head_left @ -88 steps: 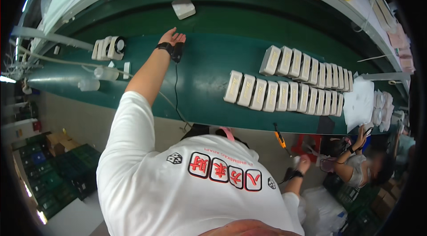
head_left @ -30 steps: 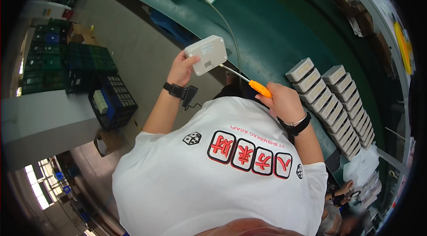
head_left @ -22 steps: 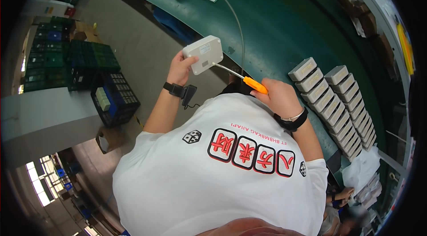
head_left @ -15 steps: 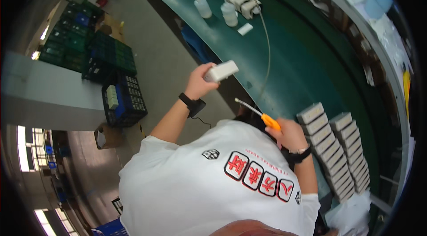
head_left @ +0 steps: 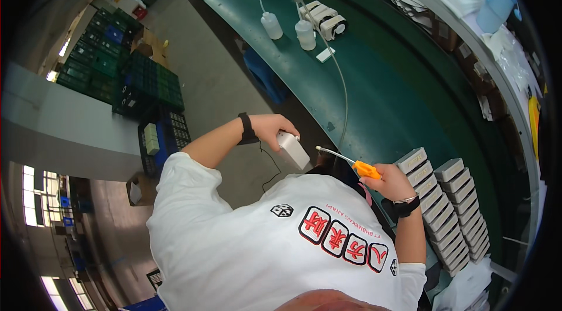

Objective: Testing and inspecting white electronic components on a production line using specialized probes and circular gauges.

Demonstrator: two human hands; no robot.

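My left hand [head_left: 274, 129] grips one end of a white rectangular plastic housing [head_left: 294, 151], which hangs tilted in front of my body beside the bench edge. To its right, my right hand [head_left: 389, 181] is closed around an orange air blow gun [head_left: 366, 170] with a thin, bent metal nozzle [head_left: 333, 153]. The nozzle's tip points left toward the housing, with a small gap between them. My left fingers partly cover the housing's upper end.
Stacked rows of white housings [head_left: 436, 202] stand on the green bench [head_left: 392, 88] by my right arm. Farther along are two squeeze bottles [head_left: 305, 36], a small white piece [head_left: 325, 54] and a hanging hose [head_left: 345, 88]. Dark crates [head_left: 149, 77] stand across the aisle.
My left hand has drawn the white housing down toward my body and turned it, its free end now pointing down and right. The blow gun has shifted slightly right and down.
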